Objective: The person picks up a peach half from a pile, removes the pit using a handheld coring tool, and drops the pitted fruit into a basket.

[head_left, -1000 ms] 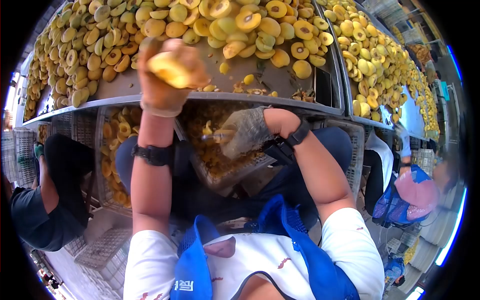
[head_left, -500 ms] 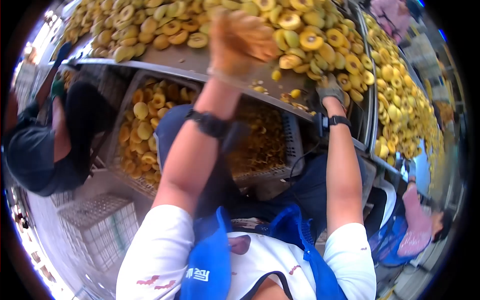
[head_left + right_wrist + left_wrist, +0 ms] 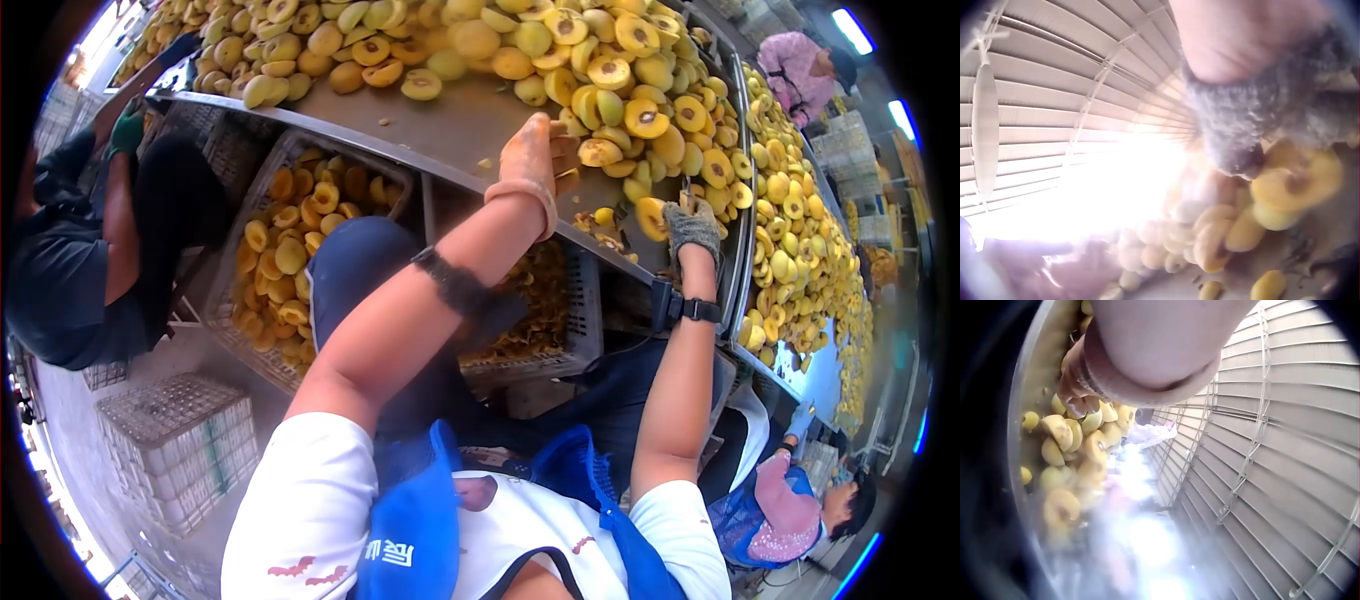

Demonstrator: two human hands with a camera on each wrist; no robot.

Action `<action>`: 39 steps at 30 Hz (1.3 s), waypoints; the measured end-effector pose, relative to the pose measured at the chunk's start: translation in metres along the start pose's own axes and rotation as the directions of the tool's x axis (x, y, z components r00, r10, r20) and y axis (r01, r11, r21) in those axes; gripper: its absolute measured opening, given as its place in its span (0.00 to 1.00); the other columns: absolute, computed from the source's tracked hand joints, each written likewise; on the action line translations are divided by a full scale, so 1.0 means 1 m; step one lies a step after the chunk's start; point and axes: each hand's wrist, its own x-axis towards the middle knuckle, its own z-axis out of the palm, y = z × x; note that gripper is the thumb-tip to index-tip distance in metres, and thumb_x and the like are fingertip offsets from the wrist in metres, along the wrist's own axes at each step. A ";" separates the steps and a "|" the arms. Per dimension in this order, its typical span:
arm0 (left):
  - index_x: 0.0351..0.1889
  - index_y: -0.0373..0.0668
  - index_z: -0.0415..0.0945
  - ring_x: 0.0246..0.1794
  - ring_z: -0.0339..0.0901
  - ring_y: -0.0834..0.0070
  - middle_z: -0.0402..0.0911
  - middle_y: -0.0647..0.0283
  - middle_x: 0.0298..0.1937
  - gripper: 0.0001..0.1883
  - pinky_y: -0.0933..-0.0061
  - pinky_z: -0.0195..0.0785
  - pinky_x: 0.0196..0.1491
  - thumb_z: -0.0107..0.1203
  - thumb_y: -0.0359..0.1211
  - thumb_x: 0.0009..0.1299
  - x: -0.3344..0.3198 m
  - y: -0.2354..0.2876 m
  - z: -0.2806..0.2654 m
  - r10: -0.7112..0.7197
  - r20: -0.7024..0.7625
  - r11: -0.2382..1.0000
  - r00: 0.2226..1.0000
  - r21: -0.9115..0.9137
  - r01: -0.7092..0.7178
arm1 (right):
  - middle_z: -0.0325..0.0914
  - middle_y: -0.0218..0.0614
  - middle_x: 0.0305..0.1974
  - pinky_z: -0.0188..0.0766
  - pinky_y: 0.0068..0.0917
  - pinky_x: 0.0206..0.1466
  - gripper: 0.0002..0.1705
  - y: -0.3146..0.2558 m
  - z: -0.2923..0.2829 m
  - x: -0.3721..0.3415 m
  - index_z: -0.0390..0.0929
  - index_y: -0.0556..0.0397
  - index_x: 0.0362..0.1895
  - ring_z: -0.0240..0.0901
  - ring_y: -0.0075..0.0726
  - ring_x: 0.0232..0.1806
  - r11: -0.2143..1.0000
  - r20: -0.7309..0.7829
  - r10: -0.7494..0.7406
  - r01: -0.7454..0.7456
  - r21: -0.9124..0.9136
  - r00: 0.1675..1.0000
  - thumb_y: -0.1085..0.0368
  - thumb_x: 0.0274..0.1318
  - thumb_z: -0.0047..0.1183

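A large heap of halved yellow peaches [image 3: 610,72], some with brown pits or pit hollows showing, covers the metal table. My left hand [image 3: 535,165], in an orange-tan glove, reaches over the table's front edge with fingers extended beside the heap; in the left wrist view, its fingertips are right at some halves [image 3: 1058,431]. Farther right, my right hand [image 3: 692,228] wears a grey knit glove. It grips a thin metal tool [image 3: 685,188], mostly hidden by the glove, and holds a peach half [image 3: 652,218] at its fingers. That half [image 3: 1297,181] also shows in the right wrist view.
Below the table edge stand a crate of peach halves [image 3: 290,255] and a crate of darker scraps [image 3: 580,320]. A raised metal rim [image 3: 742,190] divides the table from another heap. A person [image 3: 75,260] sits at left; others are at right. White crates [image 3: 180,450] stand on the floor.
My left hand held a peach half earlier; now none shows in it, and it has moved right. The right hand went from above the scrap crate to the heap's right side, where a peach half appears.
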 end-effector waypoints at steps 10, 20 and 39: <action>0.62 0.44 0.72 0.54 0.76 0.61 0.78 0.58 0.61 0.23 0.60 0.70 0.54 0.49 0.47 0.76 0.023 -0.062 -0.011 -0.161 -0.044 0.960 0.986 0.224 0.167 | 0.79 0.52 0.56 0.71 0.42 0.62 0.45 -0.053 0.012 -0.063 0.71 0.44 0.65 0.75 0.58 0.59 0.967 0.424 -0.170 0.234 -0.102 0.889 0.44 0.43 0.71; 0.60 0.42 0.72 0.50 0.76 0.61 0.79 0.57 0.56 0.21 0.55 0.72 0.51 0.47 0.45 0.78 0.013 -0.059 -0.008 -0.093 0.044 0.990 0.995 0.111 0.088 | 0.81 0.50 0.52 0.74 0.39 0.58 0.34 -0.053 -0.013 -0.074 0.76 0.49 0.60 0.78 0.53 0.54 0.881 0.270 -0.428 0.332 0.338 0.862 0.51 0.50 0.69; 0.48 0.39 0.76 0.46 0.81 0.61 0.82 0.58 0.44 0.12 0.64 0.75 0.51 0.57 0.31 0.68 -0.008 -0.035 -0.004 0.446 0.695 -0.011 0.564 0.634 -0.773 | 0.81 0.59 0.40 0.74 0.54 0.47 0.24 -0.084 0.011 -0.132 0.74 0.54 0.53 0.77 0.68 0.44 0.893 0.091 -0.345 0.297 0.338 0.934 0.47 0.69 0.49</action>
